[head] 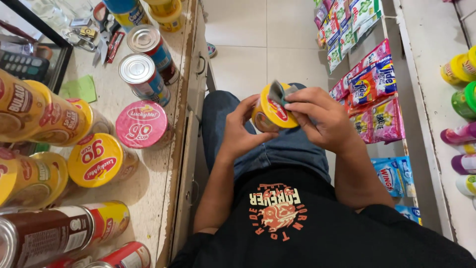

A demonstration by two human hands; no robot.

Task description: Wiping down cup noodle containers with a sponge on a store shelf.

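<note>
The yellow noodle cup (pixel 270 111) sits over the person's lap, held between both hands with its lid turned up toward the camera. The left hand (pixel 243 131) cradles it from the left and below, fingers curled around the cup's side and the thumb reaching up by the rim, so this hand is closed round the cup. The right hand (pixel 320 119) comes in from the right, its fingers bent and pressing a small grey cloth (pixel 283 93) against the top edge of the lid; the cloth is pinched under the fingertips and touches the cup. Below the hands lie blue jeans (pixel 292 149) and a black shirt.

To the left stands a worn counter (pixel 163 164) bearing a pink-lidded noodle cup (pixel 143 124), a yellow-lidded noodle cup (pixel 99 160) and two tin cans (pixel 144 72). To the right, a rack of hanging sachets (pixel 369 84) stands well apart from the hands.
</note>
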